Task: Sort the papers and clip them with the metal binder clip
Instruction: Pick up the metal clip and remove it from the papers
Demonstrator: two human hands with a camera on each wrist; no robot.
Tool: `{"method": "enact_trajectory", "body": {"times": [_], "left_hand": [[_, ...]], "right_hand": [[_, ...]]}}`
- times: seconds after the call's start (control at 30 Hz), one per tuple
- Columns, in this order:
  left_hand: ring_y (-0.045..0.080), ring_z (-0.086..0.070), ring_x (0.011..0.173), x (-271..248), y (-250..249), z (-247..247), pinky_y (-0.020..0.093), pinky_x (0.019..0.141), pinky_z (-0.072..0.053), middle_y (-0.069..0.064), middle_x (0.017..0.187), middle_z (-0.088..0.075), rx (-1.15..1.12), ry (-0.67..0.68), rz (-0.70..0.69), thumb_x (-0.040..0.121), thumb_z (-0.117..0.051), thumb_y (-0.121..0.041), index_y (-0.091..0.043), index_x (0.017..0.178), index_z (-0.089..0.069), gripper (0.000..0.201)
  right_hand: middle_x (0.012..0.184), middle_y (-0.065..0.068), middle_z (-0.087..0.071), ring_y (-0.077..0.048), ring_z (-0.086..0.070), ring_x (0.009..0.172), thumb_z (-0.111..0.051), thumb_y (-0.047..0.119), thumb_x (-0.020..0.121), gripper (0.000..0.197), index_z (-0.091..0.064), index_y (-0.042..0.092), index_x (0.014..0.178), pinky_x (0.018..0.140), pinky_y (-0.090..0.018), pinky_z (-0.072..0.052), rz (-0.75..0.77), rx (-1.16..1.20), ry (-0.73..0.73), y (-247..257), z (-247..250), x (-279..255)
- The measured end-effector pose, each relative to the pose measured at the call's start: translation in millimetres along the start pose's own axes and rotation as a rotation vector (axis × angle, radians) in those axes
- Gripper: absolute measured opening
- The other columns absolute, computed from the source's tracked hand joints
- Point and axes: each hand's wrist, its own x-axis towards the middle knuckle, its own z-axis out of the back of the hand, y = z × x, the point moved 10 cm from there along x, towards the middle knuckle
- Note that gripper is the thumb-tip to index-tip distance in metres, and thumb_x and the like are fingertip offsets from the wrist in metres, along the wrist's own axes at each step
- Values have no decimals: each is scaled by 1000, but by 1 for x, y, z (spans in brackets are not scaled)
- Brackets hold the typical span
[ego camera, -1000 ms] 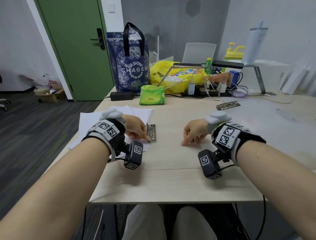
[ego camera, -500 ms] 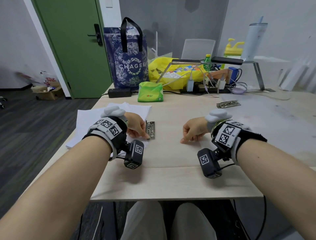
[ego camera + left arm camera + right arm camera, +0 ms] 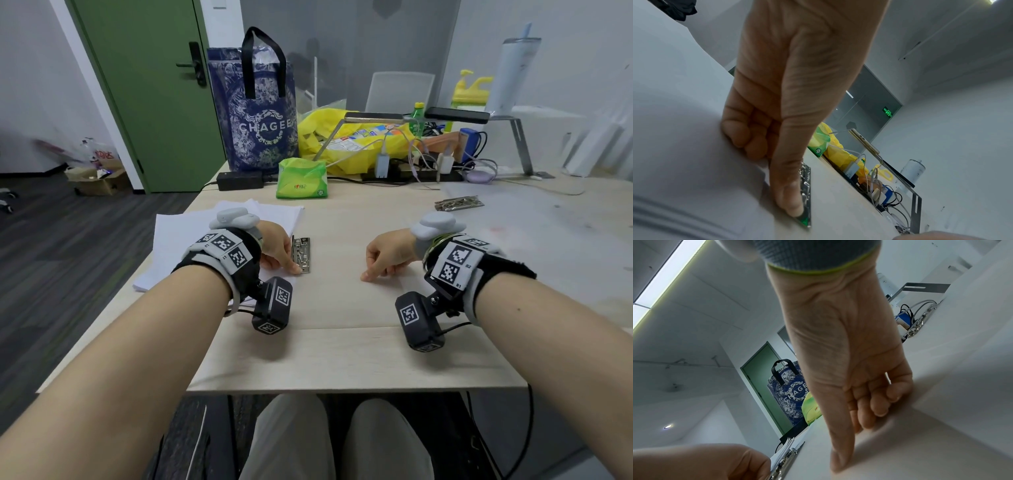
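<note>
A loose stack of white papers [image 3: 191,240] lies at the table's left edge. A flat metal binder clip [image 3: 303,251] lies on the table against the stack's right side. My left hand [image 3: 274,246] rests on the papers with its fingers curled under. In the left wrist view its thumb [image 3: 791,203] reaches down and touches the near end of the clip [image 3: 806,186]. My right hand [image 3: 387,255] rests on bare table to the right of the clip. Its fingers [image 3: 877,402] are curled, the thumb tip is on the wood, and it holds nothing.
A second metal clip [image 3: 459,203] lies farther back on the right. A green tissue pack [image 3: 301,180], a blue tote bag [image 3: 260,113], a yellow bag, chargers and cables crowd the far side. The table's front edge [image 3: 342,389] is near my knees.
Both hands stay where they were, and only the head view has shifted a little.
</note>
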Motion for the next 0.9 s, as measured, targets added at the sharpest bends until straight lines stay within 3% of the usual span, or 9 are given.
{"method": "enact_trajectory", "body": {"times": [0.17,0.33,0.47,0.57,0.7,0.77,0.9], "left_hand": [[20,-56,79,-7,-6,1,35,93,-53,9,85,-62,51,19,-26,70,-81,-38,-7,91,-70,39],[10,-65,70,-21,-23,20,22,66,-55,1,82,-68,2,-15,-86,79,-76,-25,-16,96,-53,30],[10,-67,75,-31,-28,30,21,68,-52,-1,84,-70,-117,14,-125,88,-66,-22,-15,92,-63,9],[8,-67,76,-32,-33,37,19,68,-50,-2,84,-71,-154,-23,-163,90,-64,-24,-14,90,-67,11],[7,-67,75,-31,-38,44,19,67,-50,-2,86,-71,-209,-47,-183,93,-60,-25,-13,92,-67,14],[2,-68,66,-29,-36,51,19,66,-50,-4,81,-72,-257,-94,-184,94,-58,-26,-12,92,-68,18],[-8,-59,38,-16,-36,65,16,56,-48,-9,60,-68,-269,-248,-154,97,-51,-29,-17,75,-63,28]], "right_hand": [[70,-2,-49,-13,-43,60,-71,34,81,32,-53,10,91,55,-21,-37,8,-20,38,2,-5,-1],[77,-7,-47,-16,-41,60,-73,39,78,35,-53,13,89,51,-22,-34,6,-43,45,0,-8,-1],[79,-8,-49,-16,-40,56,-73,41,77,37,-54,13,90,48,-21,-33,9,-68,34,0,-6,-1],[75,-7,-47,-15,-37,53,-72,44,77,38,-53,14,90,43,-17,-32,21,-101,44,0,-5,-1],[84,-11,-46,-15,-36,56,-73,43,76,39,-53,14,92,46,-21,-32,33,-98,19,-2,-3,-1],[87,-12,-43,-16,-35,57,-74,43,76,41,-51,13,93,48,-21,-31,46,-86,42,0,-6,-1],[87,-12,-43,-14,-34,55,-74,40,77,40,-51,13,94,48,-21,-30,51,-83,43,0,-6,-3]]}}
